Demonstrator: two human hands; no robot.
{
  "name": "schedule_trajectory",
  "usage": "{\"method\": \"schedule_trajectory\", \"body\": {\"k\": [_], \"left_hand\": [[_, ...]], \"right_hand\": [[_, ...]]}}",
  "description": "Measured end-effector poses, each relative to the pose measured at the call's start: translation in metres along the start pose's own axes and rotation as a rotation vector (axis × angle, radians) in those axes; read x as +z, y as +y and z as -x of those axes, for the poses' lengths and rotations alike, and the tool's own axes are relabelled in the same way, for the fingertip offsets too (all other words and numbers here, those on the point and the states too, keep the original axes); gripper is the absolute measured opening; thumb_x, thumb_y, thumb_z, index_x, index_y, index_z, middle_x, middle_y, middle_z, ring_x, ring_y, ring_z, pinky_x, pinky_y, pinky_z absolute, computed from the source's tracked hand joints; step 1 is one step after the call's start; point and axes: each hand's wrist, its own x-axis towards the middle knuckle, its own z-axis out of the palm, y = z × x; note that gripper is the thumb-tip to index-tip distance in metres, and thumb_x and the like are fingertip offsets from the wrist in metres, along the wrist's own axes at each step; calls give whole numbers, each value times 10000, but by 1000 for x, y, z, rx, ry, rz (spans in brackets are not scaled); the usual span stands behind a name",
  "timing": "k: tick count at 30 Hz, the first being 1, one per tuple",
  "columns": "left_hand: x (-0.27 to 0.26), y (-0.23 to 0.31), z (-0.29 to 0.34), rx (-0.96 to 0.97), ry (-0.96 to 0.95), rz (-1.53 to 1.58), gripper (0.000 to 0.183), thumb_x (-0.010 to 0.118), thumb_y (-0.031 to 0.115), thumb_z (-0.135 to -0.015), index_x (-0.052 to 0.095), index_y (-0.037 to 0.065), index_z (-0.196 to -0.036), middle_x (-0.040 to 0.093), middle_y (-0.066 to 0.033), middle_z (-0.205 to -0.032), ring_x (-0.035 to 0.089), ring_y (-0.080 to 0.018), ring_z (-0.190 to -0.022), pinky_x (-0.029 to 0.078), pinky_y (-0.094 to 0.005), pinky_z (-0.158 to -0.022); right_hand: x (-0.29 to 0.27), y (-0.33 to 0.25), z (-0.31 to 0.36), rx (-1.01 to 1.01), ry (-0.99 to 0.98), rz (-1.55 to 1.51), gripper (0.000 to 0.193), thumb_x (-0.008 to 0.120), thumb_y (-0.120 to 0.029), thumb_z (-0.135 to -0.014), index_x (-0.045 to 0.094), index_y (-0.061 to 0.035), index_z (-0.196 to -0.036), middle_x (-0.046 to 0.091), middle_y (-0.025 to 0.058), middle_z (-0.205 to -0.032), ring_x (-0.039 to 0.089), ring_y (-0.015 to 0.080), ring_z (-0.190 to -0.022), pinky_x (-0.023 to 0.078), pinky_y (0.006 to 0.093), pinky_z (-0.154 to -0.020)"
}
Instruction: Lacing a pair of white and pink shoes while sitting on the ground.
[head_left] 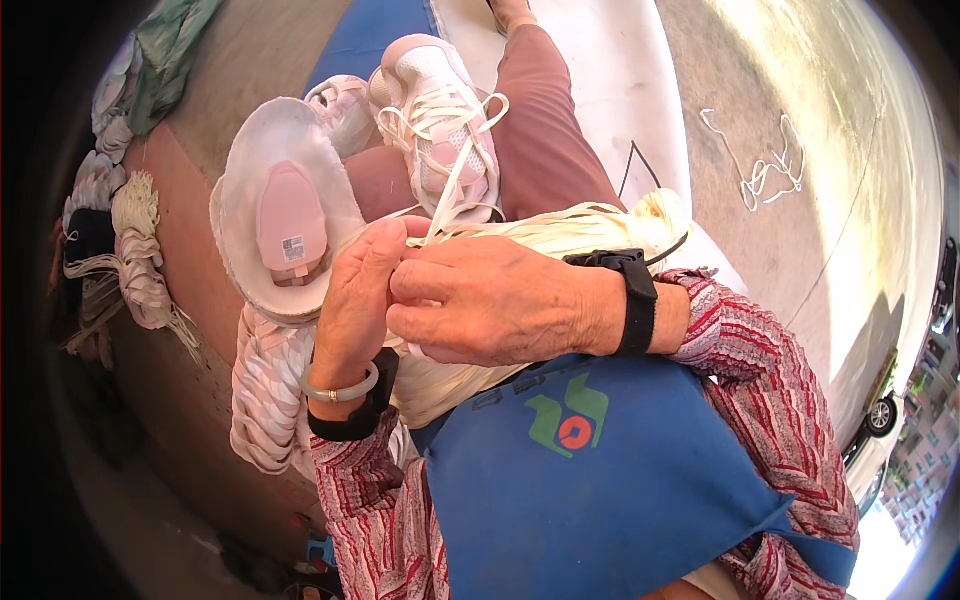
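A pink-and-white sneaker [440,130] rests between my legs, toe turned away, its cream shoelace [459,180] threaded loosely across the front. Lace strands run from the shoe down to my two hands, which meet just below it. My left hand [358,290] has its thumb and fingers pinched together where the lace arrives. Pressed against it, my right hand [490,300] is curled closed around the same spot; its fingertips are partly hidden. Beneath the hands, a thick bundle of cream laces [570,228] lies across my lap.
Left of my hands is a white, rough-edged pad [240,180] bearing a pink insole [291,215]. Another pink-white shoe [340,105] sits behind it. Braided lace bundles [268,390] hang below and more lie far left [142,260]. A loose lace [770,180] is on the floor at right.
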Motion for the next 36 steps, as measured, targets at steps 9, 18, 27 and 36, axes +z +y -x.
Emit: {"method": "schedule_trajectory", "body": {"k": [9, 18, 27, 36], "left_hand": [[-7, 0, -6, -23, -103, 33, 239, 523, 231, -996, 612, 10, -1012, 625, -17, -891, 552, -66, -793, 463, -220, -722], [17, -1, 14, 683, 99, -871, 134, 665, 40, -817, 616, -14, -929, 615, -140, -867, 591, -293, -805, 476, -338, -732], [37, -33, 15, 907, -5, -973, 182, 686, -1, -764, 597, -9, -922, 610, -138, -943, 582, -314, -883, 481, -395, -796], [4, -28, 24, 585, 93, -704, 109, 614, 82, -888, 607, -25, -906, 633, -135, -1016, 603, -236, -874, 480, -324, -788]], "right_hand": [[-10, -5, 1, 4, -122, -60, 144, 591, -85, -771, 559, -7, -889, 529, 109, -898, 597, 267, -761, 514, 375, -655], [-48, 37, 12, 426, 20, 15, 176, 604, -61, -893, 635, -32, -1064, 594, 114, -907, 613, 238, -758, 491, 323, -646], [-28, 55, -7, 854, -298, -159, 521, 524, -411, -956, 591, 9, -655, 440, 130, -479, 387, 246, -435, 374, 381, -476], [-43, 61, 1, 1120, -161, -653, 278, 608, -269, -936, 672, -25, -818, 570, -27, -655, 497, 47, -609, 381, 228, -529]]}}
